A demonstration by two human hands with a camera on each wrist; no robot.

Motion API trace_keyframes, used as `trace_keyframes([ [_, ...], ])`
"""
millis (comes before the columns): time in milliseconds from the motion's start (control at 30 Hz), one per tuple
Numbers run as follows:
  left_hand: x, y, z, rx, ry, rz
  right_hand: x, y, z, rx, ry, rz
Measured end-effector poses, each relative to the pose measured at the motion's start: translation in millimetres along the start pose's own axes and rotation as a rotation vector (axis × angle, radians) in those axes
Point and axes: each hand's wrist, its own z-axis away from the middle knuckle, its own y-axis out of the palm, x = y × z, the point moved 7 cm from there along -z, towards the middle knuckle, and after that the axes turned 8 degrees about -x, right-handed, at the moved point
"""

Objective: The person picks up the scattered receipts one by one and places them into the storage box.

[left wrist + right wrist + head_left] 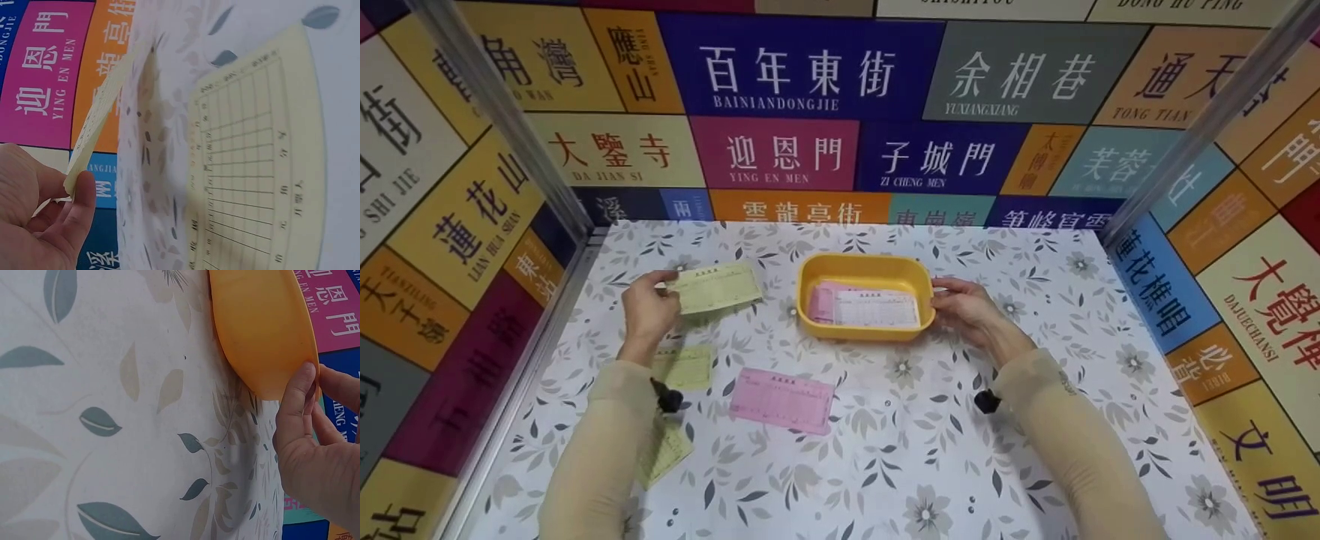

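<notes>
Between thumb and fingers, my left hand (651, 306) pinches a yellow receipt slip (720, 288) by its left end, raised above the table in the left wrist view. My right hand (969, 307) grips the right rim of a yellow plastic bin (866, 331), thumb outside the wall in the right wrist view. Inside the bin lie a white slip (877, 309) and a pink slip (822, 300) partly under it. Another pink slip (782, 400) lies flat in front of the bin. Two more yellow slips, one nearer the bin (684, 367) and one lower (666, 454), are partly covered by my left arm.
A white tablecloth (930, 450) with leaf and flower print covers the table. Panels with Chinese lettering (802, 67) stand behind and on both sides. Metal posts (1207, 112) rise at the back corners.
</notes>
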Motion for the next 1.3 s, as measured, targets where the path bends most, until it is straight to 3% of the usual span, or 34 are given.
trace_keyframes([
  [233, -20.9, -5.3, -1.6, -0.038, -0.002, 0.045, 2.5, 1.2, 1.3, 0.014, -0.017, -0.003],
  [533, -46.8, -1.9, -1.1, -0.052, 0.023, 0.106, 3.6, 3.0, 0.2, 0.043, -0.059, -0.003],
  [900, -81.0, 17.9, 5.8, -0.004, 0.089, 0.19, 2.7, 2.8, 1.3, 0.034, -0.041, 0.023],
  [1300, -105.2, 46.3, 14.1, 0.058, 0.107, 0.251, 3.5, 2.7, 3.7, 0.032, -0.034, 0.021],
])
